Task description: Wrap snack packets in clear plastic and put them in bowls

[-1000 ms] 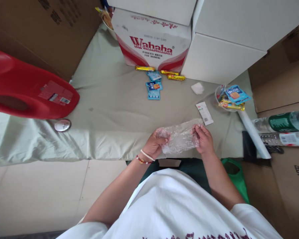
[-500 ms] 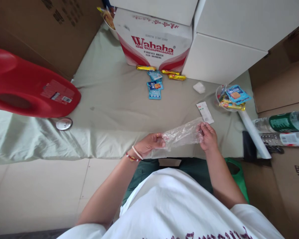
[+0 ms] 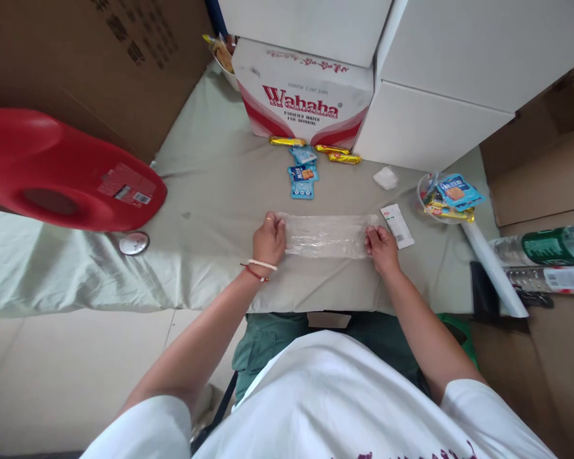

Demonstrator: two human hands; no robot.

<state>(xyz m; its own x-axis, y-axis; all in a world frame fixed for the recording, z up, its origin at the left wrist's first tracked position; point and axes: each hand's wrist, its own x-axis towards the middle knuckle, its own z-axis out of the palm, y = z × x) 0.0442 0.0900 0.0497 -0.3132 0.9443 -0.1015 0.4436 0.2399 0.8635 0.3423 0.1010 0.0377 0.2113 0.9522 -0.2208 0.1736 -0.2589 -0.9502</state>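
Observation:
A clear plastic bag (image 3: 328,236) is stretched out flat over the cloth-covered table between my hands. My left hand (image 3: 270,239), with bracelets at the wrist, pinches its left end. At the opposite end, my right hand (image 3: 381,247) grips the bag between thumb and fingers. Just beyond my right hand lies a white packet (image 3: 398,225) with small print. Past the bag, blue snack packets (image 3: 303,173) lie in a short column, with yellow-wrapped bars (image 3: 287,141) behind them.
A Wahaha water carton (image 3: 306,95) stands at the back beside white boxes (image 3: 442,121). On the left is a big red jug (image 3: 71,172) near a round badge (image 3: 134,243). To the right are a snack bowl (image 3: 421,196), a white roll (image 3: 495,271) and plastic bottles (image 3: 550,247).
Both hands have spread the bag from a slanted, bunched shape to a flat, level one. My left hand has moved forward and left. The camera view has shifted slightly.

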